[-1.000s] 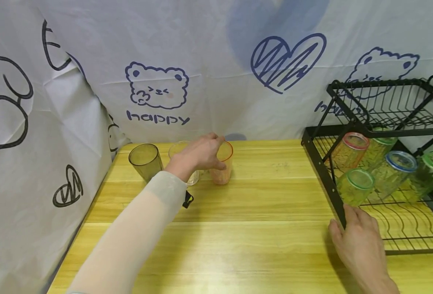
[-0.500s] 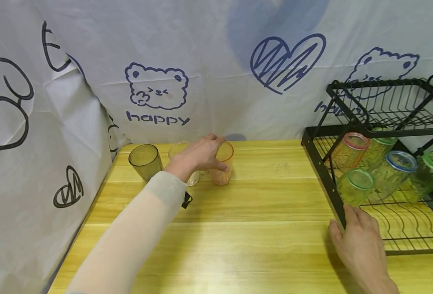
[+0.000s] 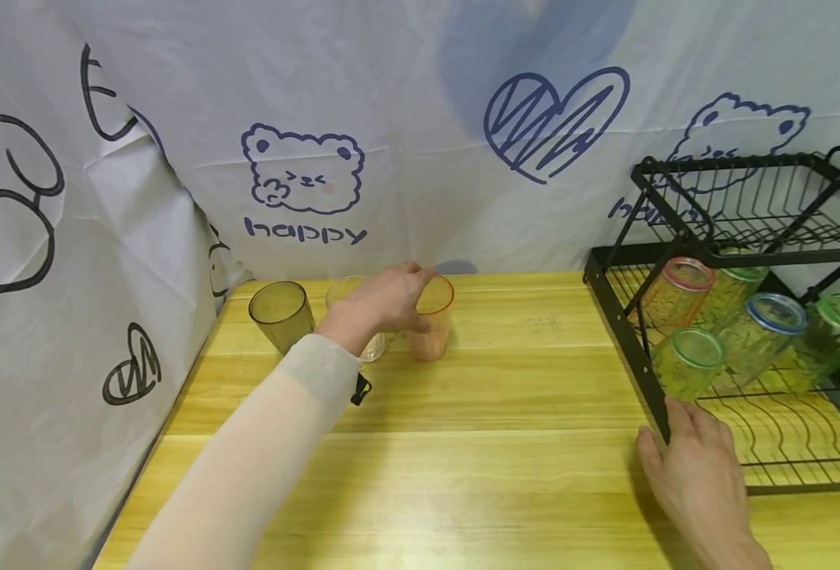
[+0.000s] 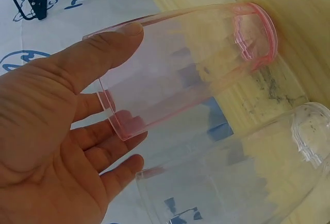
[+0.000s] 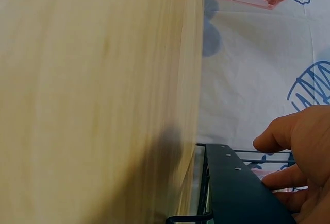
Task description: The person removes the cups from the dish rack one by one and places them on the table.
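Observation:
My left hand (image 3: 387, 301) holds a pink clear cup (image 3: 431, 332) near its rim, at the back of the table. In the left wrist view the thumb (image 4: 129, 33) lies on one side of that cup and fingers show on the other. The cup stands upright on the wood. Beside it is a colourless clear cup (image 3: 373, 348), partly hidden behind the hand, and left of that a brown cup (image 3: 282, 317). My right hand (image 3: 701, 475) is at the front left corner of a black dish rack (image 3: 626, 332), fingers loosely bent over its edge, thumb apart from the frame.
Several coloured glasses sit upside down on the rack's lower shelf, among them a green-rimmed glass (image 3: 690, 360) and a blue-rimmed glass (image 3: 765, 332). A small black object (image 3: 361, 389) is by my left sleeve. A printed white cloth (image 3: 405, 158) hangs behind the table.
My left thumb has drawn in slightly against the pink cup. The cup and my right hand have stayed in place.

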The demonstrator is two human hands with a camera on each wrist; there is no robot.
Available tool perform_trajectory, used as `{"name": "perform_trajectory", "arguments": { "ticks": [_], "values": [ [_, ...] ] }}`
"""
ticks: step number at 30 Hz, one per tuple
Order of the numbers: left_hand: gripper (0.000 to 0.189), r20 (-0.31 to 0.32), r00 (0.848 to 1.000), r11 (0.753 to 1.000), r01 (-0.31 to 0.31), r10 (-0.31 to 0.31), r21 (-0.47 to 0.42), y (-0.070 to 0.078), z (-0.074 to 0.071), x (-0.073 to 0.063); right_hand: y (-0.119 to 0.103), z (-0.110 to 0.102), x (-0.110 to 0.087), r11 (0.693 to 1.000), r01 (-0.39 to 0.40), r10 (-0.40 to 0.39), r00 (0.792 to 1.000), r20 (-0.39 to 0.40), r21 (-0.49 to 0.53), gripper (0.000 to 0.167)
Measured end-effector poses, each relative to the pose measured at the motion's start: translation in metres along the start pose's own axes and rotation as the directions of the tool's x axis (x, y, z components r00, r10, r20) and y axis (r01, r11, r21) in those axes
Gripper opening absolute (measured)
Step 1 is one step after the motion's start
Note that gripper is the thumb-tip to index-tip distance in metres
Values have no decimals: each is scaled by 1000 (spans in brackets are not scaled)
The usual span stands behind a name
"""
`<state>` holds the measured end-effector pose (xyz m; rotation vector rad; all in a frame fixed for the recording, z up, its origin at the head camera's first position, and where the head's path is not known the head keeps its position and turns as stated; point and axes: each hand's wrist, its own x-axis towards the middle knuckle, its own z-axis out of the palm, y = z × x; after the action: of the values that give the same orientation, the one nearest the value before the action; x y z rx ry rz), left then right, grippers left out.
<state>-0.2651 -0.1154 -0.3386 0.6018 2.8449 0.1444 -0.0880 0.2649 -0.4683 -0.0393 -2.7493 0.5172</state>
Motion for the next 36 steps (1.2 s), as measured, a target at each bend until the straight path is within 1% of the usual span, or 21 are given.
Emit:
{"name": "perform_trajectory", "arguments": {
  "ticks": [12,19,25,27,29,31,34,36],
  "values": [
    [93,-35,999,1000,2,-2,24,0,3,1,0,0,0,1000,13,-13,1000,-22,11,58],
    [93,-36,999,1000,5,-4,31,1,4,1,1,-7,5,999,-26,25,998,61,18,61],
    [94,-40,999,1000,6,-5,30,1,4,1,5,-16,16,999,-23,21,998,54,24,58],
    [94,-42,999,1000,5,-4,31,1,4,2,6,-19,20,999,-27,25,998,52,30,59],
    [93,-41,999,999,5,-4,33,1,5,2,8,-21,25,999,-24,24,999,22,28,59],
    [93,-38,999,999,6,-4,33,1,5,2,9,-23,30,1000,7,-7,999,-46,21,58],
    [94,-34,999,999,8,-7,33,1,5,2,10,-27,39,999,48,-46,988,-148,11,55],
    [93,-31,999,999,11,-10,31,1,5,2,11,-29,44,998,64,-62,982,-179,7,53]
  ]
}}
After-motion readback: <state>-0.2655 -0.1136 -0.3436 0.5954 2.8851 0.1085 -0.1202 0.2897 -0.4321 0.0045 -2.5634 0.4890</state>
